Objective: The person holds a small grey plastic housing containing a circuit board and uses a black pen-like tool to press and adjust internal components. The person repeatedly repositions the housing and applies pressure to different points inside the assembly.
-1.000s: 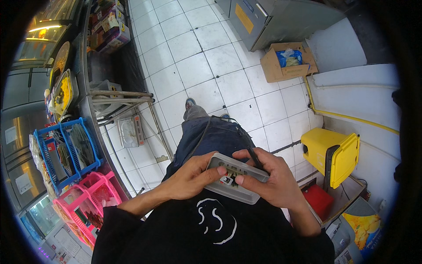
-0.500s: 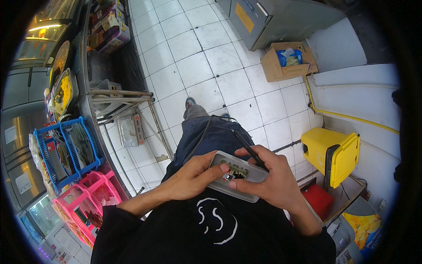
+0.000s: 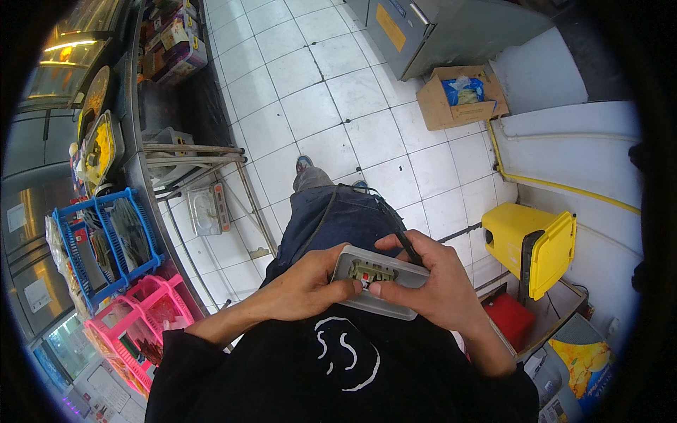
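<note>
Both my hands hold a shallow grey rectangular casing in front of my waist. Inside it sits an olive-coloured fitting with a small red and white part. My left hand grips the casing's left end, its thumb laid over the inner part. My right hand is closed round the right end, and its thumb tip comes close to the left thumb. A black cord-like length runs up from beneath the right fingers; whether it joins the casing is hidden.
Left, a metal counter bears a blue rack, a pink rack and a tray of yellow food. A cardboard box stands on the white-tiled floor far right. A yellow bin is nearer, by the wall.
My thumbs have shifted over the inner part and now meet more closely around the small red and white part. The right thumb has moved slightly up and left.
</note>
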Demonstrator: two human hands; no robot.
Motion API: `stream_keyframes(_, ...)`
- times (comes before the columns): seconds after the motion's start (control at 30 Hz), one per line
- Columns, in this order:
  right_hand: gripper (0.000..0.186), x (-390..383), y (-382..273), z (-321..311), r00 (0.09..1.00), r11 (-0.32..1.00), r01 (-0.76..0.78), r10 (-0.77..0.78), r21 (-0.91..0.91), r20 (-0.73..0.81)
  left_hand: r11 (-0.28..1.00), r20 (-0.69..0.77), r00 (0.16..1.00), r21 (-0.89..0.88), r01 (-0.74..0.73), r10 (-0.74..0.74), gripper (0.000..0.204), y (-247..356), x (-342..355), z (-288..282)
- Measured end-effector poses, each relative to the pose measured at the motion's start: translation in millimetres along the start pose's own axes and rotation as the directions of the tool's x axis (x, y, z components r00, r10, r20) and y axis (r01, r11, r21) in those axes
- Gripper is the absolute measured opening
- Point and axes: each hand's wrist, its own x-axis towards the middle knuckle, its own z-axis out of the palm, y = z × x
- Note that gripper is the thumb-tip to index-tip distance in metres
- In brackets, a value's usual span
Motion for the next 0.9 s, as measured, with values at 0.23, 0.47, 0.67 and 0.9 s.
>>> stream_keyframes(0.23,0.057,-1,2,-4,0.998,0.998,0.007,-0.004,-0.058,0.060,0.999,0.012,0.999,-0.013,-0.030,0.030,0.031,-1,3,1)
stream_keyframes(0.47,0.053,1,4,1,0.998,0.998,-0.056,0.055,0.030,0.039,1.000,0.017,1.000,0.007,0.011,-0.011,0.034,2,2,-4)
stream_keyframes(0.67,0.053,4,8,-1,0.999,0.997,0.042,-0.039,-0.071,0.032,0.997,-0.009,0.997,-0.028,0.072,-0.072,0.034,-2,3,0)
stream_keyframes(0.9,0.053,7,12,-1,0.999,0.999,0.006,-0.008,0.046,0.046,0.983,-0.027,0.984,-0.062,0.174,-0.176,0.035,1,6,1)
